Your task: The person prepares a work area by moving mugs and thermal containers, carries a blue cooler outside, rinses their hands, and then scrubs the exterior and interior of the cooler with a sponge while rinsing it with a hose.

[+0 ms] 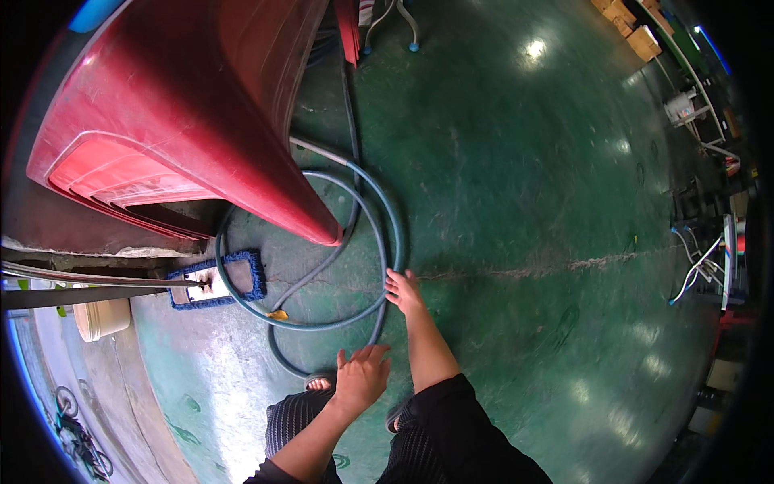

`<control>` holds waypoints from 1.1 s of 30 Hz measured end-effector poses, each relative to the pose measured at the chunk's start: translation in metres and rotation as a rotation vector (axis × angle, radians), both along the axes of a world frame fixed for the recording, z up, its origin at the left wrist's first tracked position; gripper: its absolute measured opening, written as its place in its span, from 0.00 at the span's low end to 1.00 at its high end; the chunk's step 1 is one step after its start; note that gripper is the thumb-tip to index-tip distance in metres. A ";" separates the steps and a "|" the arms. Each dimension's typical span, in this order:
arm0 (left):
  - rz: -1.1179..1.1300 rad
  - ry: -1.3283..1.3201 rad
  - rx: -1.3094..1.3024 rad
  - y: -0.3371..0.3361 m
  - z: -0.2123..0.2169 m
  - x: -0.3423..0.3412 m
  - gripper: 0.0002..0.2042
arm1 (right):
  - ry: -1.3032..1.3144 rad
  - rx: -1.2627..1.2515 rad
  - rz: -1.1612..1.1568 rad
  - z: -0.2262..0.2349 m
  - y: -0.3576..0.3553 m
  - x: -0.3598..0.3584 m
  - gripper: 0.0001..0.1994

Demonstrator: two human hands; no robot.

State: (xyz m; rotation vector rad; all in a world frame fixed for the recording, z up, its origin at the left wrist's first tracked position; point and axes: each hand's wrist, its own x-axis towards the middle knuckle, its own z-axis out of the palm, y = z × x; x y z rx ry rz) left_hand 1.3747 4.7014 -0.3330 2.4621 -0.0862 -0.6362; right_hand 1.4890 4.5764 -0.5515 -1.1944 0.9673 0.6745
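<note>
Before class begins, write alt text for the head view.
A person's right hand is at a looped blue hose against a green floor; the left hand, apparently empty, is nearer the body. A red plastic stack, probably chairs, and a blue-fringed mop are nearby.

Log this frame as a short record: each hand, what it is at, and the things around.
Right hand: at the blue-grey hose, fingers bent toward it; whether they grip it cannot be told
Left hand: back up, fingers loosely extended, no held thing visible
Hose: loose, overlapping loops ahead of the feet, one curve crossing in front of the mop head in this view
Mop head: flat, blue-fringed
Upper left: stacked red plastic chairs
Beyond the mop, left: pale round bucket
Floor: green, with a long crack
</note>
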 end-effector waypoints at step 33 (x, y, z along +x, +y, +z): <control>0.574 0.434 -0.727 -0.128 0.071 0.062 0.20 | -0.226 0.118 0.348 0.255 -0.075 -0.182 0.14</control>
